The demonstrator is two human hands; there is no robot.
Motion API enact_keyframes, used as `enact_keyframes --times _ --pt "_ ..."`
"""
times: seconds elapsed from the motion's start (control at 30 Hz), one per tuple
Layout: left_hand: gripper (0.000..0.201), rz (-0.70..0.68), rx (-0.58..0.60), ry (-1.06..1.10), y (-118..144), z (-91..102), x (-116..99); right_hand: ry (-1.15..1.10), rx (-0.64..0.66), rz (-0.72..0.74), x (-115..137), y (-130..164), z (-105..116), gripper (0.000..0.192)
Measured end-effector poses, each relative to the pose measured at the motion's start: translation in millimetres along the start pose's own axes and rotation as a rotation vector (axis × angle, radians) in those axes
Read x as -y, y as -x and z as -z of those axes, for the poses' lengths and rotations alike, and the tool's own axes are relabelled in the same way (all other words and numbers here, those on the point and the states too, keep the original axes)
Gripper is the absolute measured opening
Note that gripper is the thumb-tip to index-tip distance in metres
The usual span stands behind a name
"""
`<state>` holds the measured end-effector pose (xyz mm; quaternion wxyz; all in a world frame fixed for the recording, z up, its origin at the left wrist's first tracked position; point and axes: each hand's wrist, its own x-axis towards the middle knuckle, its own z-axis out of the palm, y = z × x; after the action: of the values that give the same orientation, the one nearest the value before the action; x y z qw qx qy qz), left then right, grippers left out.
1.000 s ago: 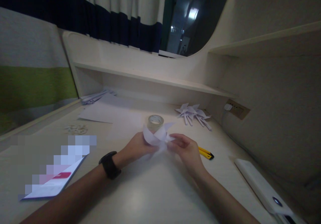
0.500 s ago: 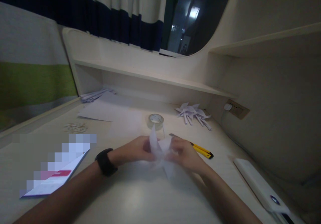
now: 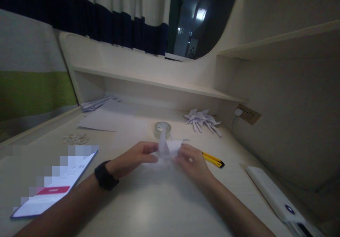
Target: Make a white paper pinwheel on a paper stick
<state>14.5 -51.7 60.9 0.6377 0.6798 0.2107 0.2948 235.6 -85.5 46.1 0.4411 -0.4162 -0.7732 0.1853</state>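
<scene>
A white folded paper pinwheel [image 3: 165, 152], slightly blurred, is held above the desk in the middle. My right hand [image 3: 192, 161] pinches its right side between thumb and fingers. At its left edge is my left hand [image 3: 138, 157], thumb and fingers apart; whether the fingertips touch the paper cannot be made out. Just behind the pinwheel lies a roll of clear tape [image 3: 162, 128]. A yellow utility knife [image 3: 214, 160] rests beyond my right hand, its front part hidden by that hand. Finished-looking paper pinwheels on sticks [image 3: 202, 118] lie at the back right.
White paper sheets [image 3: 106, 116] and rolled paper sticks [image 3: 97, 104] lie at the back left. Small pale pieces [image 3: 75, 139] form a pile near a lit tablet or phone [image 3: 61, 180]. A white device [image 3: 271, 191] lies at the right, below a wall socket [image 3: 249, 114].
My left hand has drawn a little left, its thumb and fingers parting from the paper. The pinwheel has turned in my right hand. The view has shifted slightly.
</scene>
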Motion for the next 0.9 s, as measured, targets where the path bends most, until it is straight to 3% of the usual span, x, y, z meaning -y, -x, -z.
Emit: enact_keyframes --times 0.4,0.9 --pt "0.035 -0.043 0.008 -0.094 2.4 -7.3 -10.0 -0.07 -0.112 0.008 4.8 0.2 2.1 0.015" --pt "0.042 -0.057 0.027 0.02 5.6 -7.6 -10.4 -0.157 -0.143 -0.045 4.3 -1.2 1.9 0.012"
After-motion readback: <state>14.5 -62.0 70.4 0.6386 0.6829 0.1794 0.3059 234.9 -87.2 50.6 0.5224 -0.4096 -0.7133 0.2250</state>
